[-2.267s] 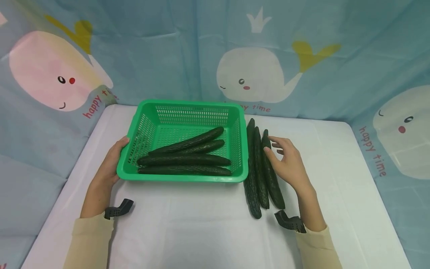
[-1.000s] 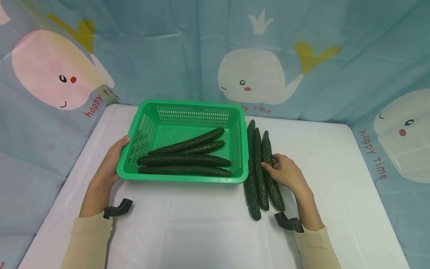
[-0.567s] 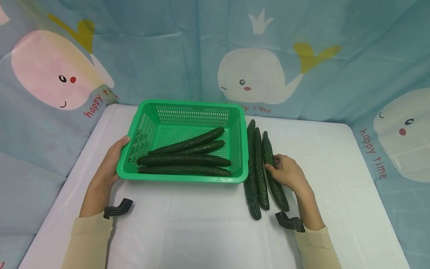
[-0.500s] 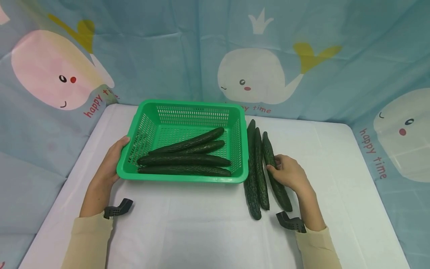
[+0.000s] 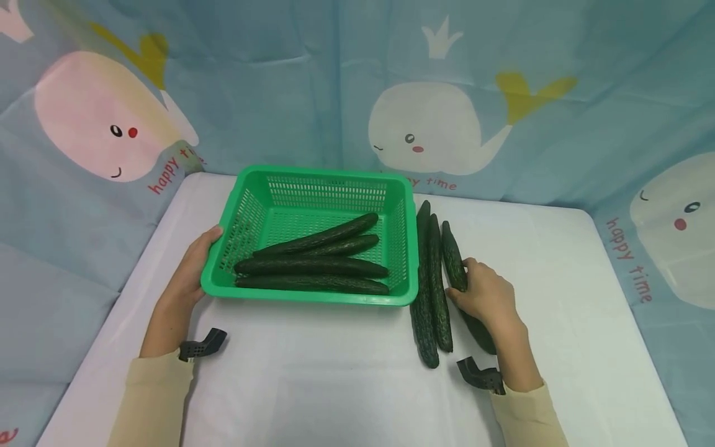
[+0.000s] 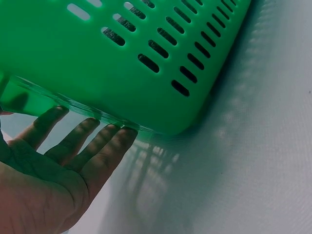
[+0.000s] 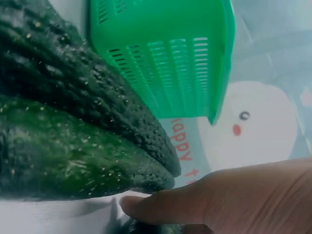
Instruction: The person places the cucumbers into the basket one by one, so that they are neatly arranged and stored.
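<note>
A green plastic basket point(image 5: 310, 295) with slotted walls stands on the white table, several dark green cucumbers point(image 5: 311, 266) lying inside. My left hand point(image 5: 184, 273) holds its left side; in the left wrist view the fingertips point(image 6: 127, 132) touch the wall from outside. To the right of the basket lie two cucumbers point(image 5: 440, 298) side by side, filling much of the right wrist view. My right hand point(image 5: 488, 295) grips a third cucumber point(image 5: 455, 261) around its middle, thumb point(image 7: 165, 204) on the left side. The palm covers part of it. Whether it touches the table I cannot tell.
A blue curtain point(image 5: 268, 112) printed with whales hangs behind the table point(image 5: 324, 385) and along its sides. A black wrist camera point(image 5: 481, 375) is strapped to each forearm.
My right hand has come down from the cucumber's upper part and taken hold of its middle. The cucumber has shifted right, its near end swinging away from the other two. My left hand stays put.
</note>
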A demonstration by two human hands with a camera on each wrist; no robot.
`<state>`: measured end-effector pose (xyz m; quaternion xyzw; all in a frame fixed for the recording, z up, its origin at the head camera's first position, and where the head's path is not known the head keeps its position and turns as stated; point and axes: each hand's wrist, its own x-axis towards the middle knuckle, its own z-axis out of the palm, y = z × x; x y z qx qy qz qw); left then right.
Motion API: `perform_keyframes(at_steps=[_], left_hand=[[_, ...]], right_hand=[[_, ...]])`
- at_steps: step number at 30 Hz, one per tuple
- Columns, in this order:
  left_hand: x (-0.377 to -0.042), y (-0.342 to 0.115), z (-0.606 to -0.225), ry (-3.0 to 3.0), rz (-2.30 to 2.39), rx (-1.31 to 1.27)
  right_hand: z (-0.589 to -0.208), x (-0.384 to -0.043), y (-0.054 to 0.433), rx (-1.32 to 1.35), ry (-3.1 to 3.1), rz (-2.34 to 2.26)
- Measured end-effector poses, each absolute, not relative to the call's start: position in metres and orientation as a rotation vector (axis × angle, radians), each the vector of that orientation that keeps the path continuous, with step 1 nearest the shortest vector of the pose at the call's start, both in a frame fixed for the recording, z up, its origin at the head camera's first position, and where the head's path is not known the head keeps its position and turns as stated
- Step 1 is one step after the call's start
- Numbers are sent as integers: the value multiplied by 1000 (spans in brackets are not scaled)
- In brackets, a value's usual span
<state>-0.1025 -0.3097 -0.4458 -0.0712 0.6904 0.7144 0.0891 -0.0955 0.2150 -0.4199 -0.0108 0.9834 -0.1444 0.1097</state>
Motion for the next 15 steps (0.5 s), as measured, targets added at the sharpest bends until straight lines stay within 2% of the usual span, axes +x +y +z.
perform_keyframes(at_steps=[15], left_hand=[[-103, -309, -448, 2024, 2150, -207]], right_hand=[[-417, -102, 231, 51, 2793, -483]])
